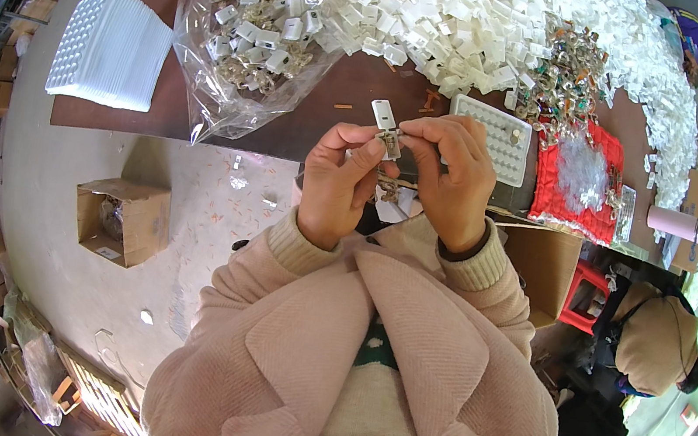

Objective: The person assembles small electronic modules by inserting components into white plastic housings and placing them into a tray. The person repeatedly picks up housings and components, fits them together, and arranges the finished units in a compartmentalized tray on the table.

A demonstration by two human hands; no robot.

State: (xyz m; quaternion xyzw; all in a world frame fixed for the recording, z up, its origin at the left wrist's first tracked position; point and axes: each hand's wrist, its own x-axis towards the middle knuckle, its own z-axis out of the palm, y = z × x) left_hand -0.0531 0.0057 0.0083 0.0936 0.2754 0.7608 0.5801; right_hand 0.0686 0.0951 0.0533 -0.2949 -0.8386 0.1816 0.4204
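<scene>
Just past the table's near edge, both of my hands meet around a small white plastic piece [383,114] with a grey, metallic-looking lower part. My left hand [337,177] pinches that lower part between thumb and fingers. From the other side, the thumb and forefinger of my right hand [454,166] close on its right edge, partly hiding it. Below my fingertips hangs a brownish, shiny cluster [388,190], too small to name; which hand holds it is unclear. Ahead lies a large heap of white plastic pieces [444,32] like the held one.
A clear plastic bag [201,66] of small pieces and stacked white dimpled trays [111,50] lie on the left. A white tray [501,132], shiny coloured pieces [562,74] and a red cloth [551,192] are on the right. Cardboard boxes [145,226] and a red stool [587,298] stand below.
</scene>
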